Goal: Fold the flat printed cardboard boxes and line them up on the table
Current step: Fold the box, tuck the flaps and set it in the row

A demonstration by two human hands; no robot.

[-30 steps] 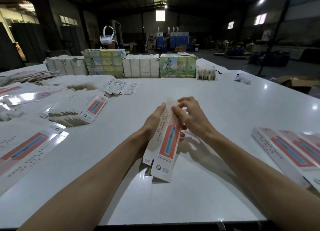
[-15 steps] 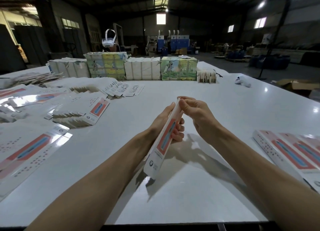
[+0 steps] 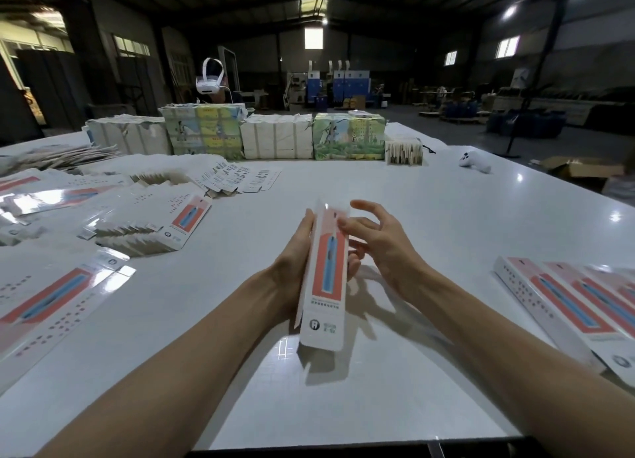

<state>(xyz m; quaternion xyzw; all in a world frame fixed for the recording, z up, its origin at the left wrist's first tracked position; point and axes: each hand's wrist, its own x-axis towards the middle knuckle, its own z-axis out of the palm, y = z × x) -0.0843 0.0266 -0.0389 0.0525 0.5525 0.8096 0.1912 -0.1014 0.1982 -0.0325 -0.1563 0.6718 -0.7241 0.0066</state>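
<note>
Over the glossy white table [image 3: 446,223], the left hand [image 3: 292,265] grips a long, narrow white cardboard box printed with a red panel and a blue pen shape [image 3: 324,278]. The thumb runs along the box's left edge and the fingers curl round behind, their tips showing at its right side. The box is held up off the tabletop at the centre of my view, printed face to the camera and top end tipped away. Its reflection lies on the surface below. The right hand [image 3: 385,248] is just beside it, fingers spread and loose, holding nothing. One tip meets the box's upper right corner, though I cannot tell whether it presses. The hands are close together, the box between them.

At right, near the table's edge, a row of folded boxes of the same print [image 3: 563,303] lies side by side, touching. At left I see fanned stacks of flat printed blanks [image 3: 151,230], with another glossy flat blank [image 3: 51,303] nearer me. Along the far edge stand wrapped bundles of white and green-printed card [image 3: 275,141]. A white handheld controller [image 3: 476,162] lies well apart to their right. Behind the bundles is a person wearing a white headset [image 3: 209,79].
</note>
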